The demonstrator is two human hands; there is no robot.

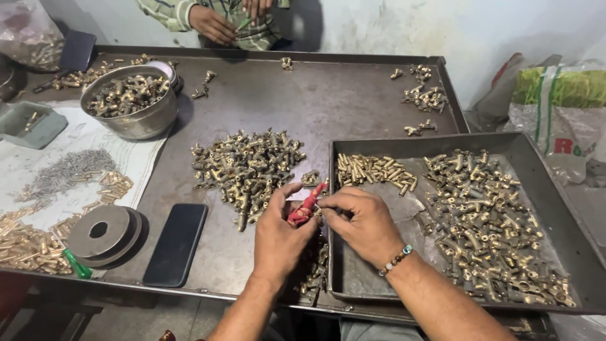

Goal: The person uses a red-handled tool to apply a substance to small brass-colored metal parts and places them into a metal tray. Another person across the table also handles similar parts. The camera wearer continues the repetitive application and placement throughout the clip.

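While brass pins (28, 243) and a green-handled tool (77, 265) lie at the far left of the bench (252, 95), a steel bowl (136, 104) of fittings stands behind them; a black phone (176, 243) lies nearer; the left hand (279, 237) has its grip closed around a red-handled screwdriver (307, 204); the right hand (363, 221) pinches a small brass fitting (320, 210) at its tip, over the edge of a grey tray (353, 278) of fittings.

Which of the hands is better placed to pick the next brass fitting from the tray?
Right, probably. The right hand is already over the grey tray, close to its brass fittings. The left hand grips the red-handled tool, outside the tray.
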